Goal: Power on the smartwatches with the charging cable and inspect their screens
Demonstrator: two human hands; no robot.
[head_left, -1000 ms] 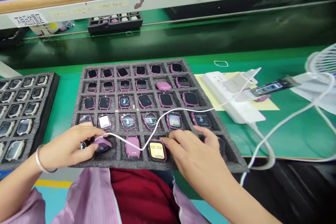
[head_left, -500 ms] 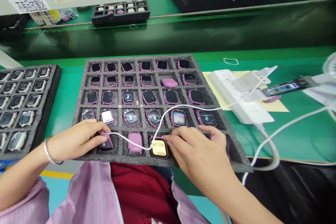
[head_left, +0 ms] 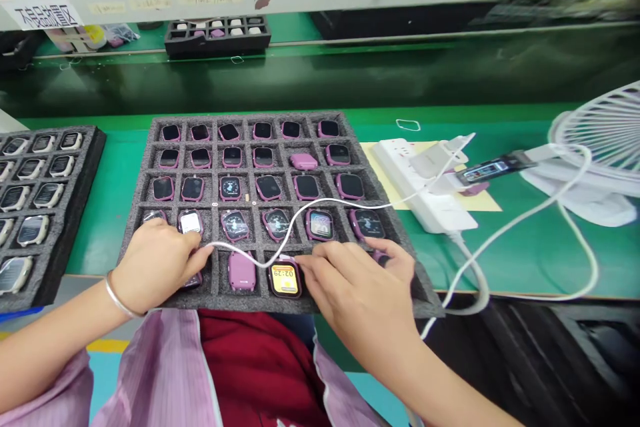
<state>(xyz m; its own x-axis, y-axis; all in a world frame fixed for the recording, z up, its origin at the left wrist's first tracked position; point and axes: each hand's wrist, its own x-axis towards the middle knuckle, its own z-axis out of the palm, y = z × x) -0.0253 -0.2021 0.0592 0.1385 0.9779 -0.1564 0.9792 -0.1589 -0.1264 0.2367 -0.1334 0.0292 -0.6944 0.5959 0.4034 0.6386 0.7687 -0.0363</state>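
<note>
A grey foam tray (head_left: 300,307) holds several pink smartwatches in cells. My left hand (head_left: 157,260) is curled over a pink watch (head_left: 193,280) in the front row and pinches the end of a white cable (head_left: 295,217) at its fingertips. My right hand (head_left: 360,283) lies with fingers stretched over the front row, its fingertips touching the right edge of a watch with a lit yellow screen (head_left: 284,279). A face-down pink watch (head_left: 242,271) lies between the two. Cells under my right hand are hidden.
The cable runs to a white power strip (head_left: 425,180) on the green bench. A dark device (head_left: 493,167) lies beside it, and a white fan (head_left: 600,140) stands at right. A second foam tray of pale watches (head_left: 80,207) sits at left, a small tray (head_left: 217,33) at the back.
My left hand set the tilted pink watch down into its cell and now covers it, still at the cable end. My right hand stays at the yellow-screen watch.
</note>
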